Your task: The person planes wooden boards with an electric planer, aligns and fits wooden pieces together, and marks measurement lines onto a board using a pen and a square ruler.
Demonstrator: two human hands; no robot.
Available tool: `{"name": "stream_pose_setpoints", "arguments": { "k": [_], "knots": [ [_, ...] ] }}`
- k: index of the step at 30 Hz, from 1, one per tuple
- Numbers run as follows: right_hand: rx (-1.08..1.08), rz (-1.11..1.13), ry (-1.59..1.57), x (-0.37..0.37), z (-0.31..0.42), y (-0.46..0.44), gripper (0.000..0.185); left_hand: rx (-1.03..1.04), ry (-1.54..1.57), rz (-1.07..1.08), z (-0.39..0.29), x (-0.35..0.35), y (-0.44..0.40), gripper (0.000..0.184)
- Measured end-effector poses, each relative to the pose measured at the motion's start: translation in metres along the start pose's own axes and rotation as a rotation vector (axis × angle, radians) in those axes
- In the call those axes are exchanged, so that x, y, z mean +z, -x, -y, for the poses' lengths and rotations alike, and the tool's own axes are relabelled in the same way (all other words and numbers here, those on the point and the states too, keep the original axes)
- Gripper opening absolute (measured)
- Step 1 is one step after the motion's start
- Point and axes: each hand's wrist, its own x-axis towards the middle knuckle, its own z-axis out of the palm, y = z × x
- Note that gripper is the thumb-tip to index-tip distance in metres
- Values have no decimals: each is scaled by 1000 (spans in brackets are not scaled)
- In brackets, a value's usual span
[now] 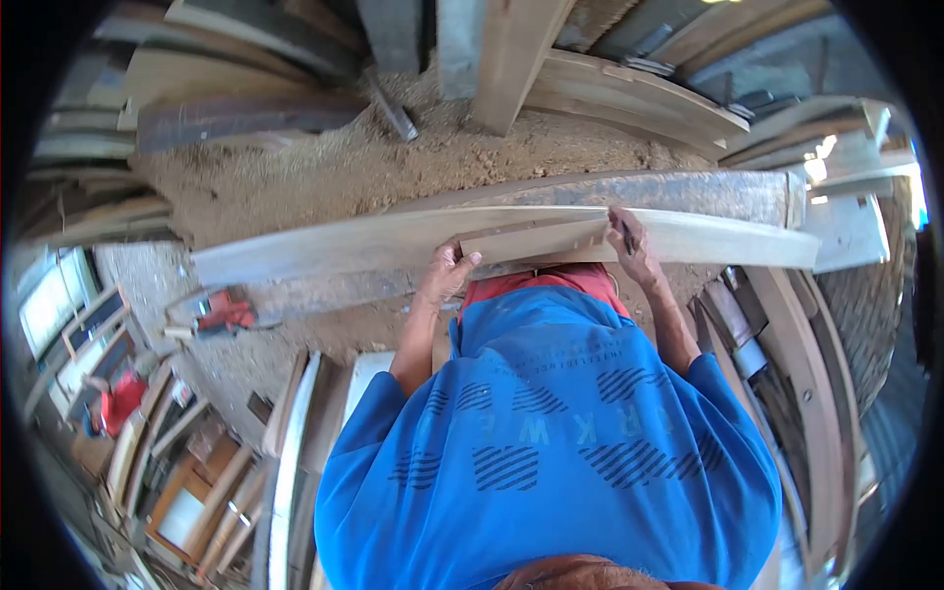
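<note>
A long pale board [334, 241] lies across the workbench in front of me. On top of it rests a shorter wooden piece [536, 240], slightly tilted to the long board. My left hand [452, 270] is closed on the left end of this short piece, thumb on its upper face. Near its right end, my right hand [634, 248] pinches a dark, thin pencil [627, 236] and is close to the far edge of the short piece. The pencil's tip is too small to make out.
A thick timber beam [688, 187] forms the bench under the board. A red tool [226, 310] sits at its left end. Planks [511, 69] lean at the back; more timber [806, 383] is stacked at right. Sawdust covers the ground. A person in red [120, 401] is far left.
</note>
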Motion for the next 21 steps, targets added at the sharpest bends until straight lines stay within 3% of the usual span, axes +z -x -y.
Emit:
{"name": "stream_pose_setpoints", "arguments": {
  "k": [2, 3, 4, 5, 6, 7, 8, 9, 10, 12, 13, 14, 15, 16, 17, 18, 20, 21],
  "knots": [
    [289, 31, -170, 12, -14, 14, 38, 47, 53, 93, -7, 24, -14, 40],
    [260, -207, -602, 13, 26, 25, 29, 85, 74, 133, -14, 39, -20, 41],
    [279, -240, -691, 15, -2, 37, 26, 122, 95, 159, -18, 54, -23, 43],
    [292, -248, -791, 14, -38, 49, 24, 18, -152, 165, -9, 66, -31, 51],
    [396, -216, -674, 4, -52, 54, 23, -95, -398, 129, -1, 70, -39, 58],
    [357, -219, -706, -4, -54, 61, 24, 152, -811, 264, -60, 80, -32, 82],
    [460, -312, -703, -4, -70, 68, 29, 374, -1039, 83, -52, 79, -20, 105],
    [490, -234, -624, -15, -96, 73, 37, 285, -1193, 135, -64, 75, -13, 120],
    [529, -382, -762, -14, -90, 75, 39, 317, -1337, 135, -59, 64, -14, 122],
    [422, -417, -790, -21, -100, 83, 29, 408, -1603, 190, -33, 50, -34, 126],
    [397, -367, -814, -15, -118, 75, 25, 688, -1654, 11, 3, 40, -49, 128],
    [383, -336, -824, -7, -145, 75, 22, 486, -1592, 154, -16, 39, -54, 127],
    [390, -338, -812, -25, -168, 93, 19, 307, -1499, 331, -41, 47, -52, 127],
    [439, -362, -698, -34, -143, 97, 15, 337, -1496, 282, -53, 58, -46, 125],
    [400, -493, -681, -38, -129, 99, 22, 375, -1492, 250, -58, 66, -46, 124],
    [294, -517, -512, -43, -136, 96, 28, 283, -1547, 315, -53, 73, -58, 127],
    [168, -554, -113, -56, -164, 98, 36, 352, -1624, 212, -36, 87, -60, 135],
    [172, -624, -72, -66, -159, 99, 34, 346, -1629, 249, -36, 103, -64, 135]
  ]
}}
